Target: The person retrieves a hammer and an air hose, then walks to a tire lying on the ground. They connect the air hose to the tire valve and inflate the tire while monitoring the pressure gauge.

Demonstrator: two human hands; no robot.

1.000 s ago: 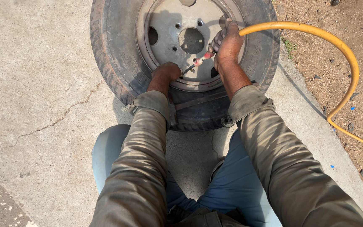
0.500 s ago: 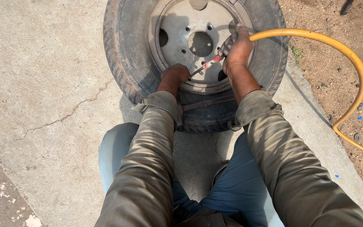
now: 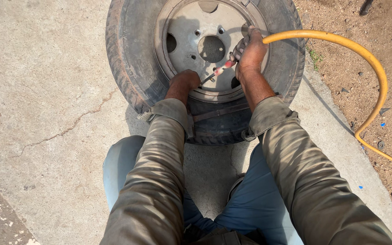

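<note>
A worn truck tyre (image 3: pixel 128 63) on a grey steel rim (image 3: pixel 191 50) lies flat on the concrete in front of my knees. My left hand (image 3: pixel 184 80) rests on the rim's near edge, fingers closed around the end of a thin metal valve stem or tool (image 3: pixel 207 78). My right hand (image 3: pixel 250 53) grips the red-tipped nozzle (image 3: pixel 225 66) at the end of an orange air hose (image 3: pixel 341 43), pressed toward that stem. The hose arcs away to the right over the dirt.
Cracked concrete slab (image 3: pixel 46 113) spreads to the left. Bare dirt (image 3: pixel 386 104) with small stones and blue scraps lies to the right past the slab's edge. My knees in blue trousers (image 3: pixel 246 204) are just behind the tyre.
The view has shifted, so the tyre sits more to the right and higher. Both hands keep their hold at the rim with the hose nozzle against the stem.
</note>
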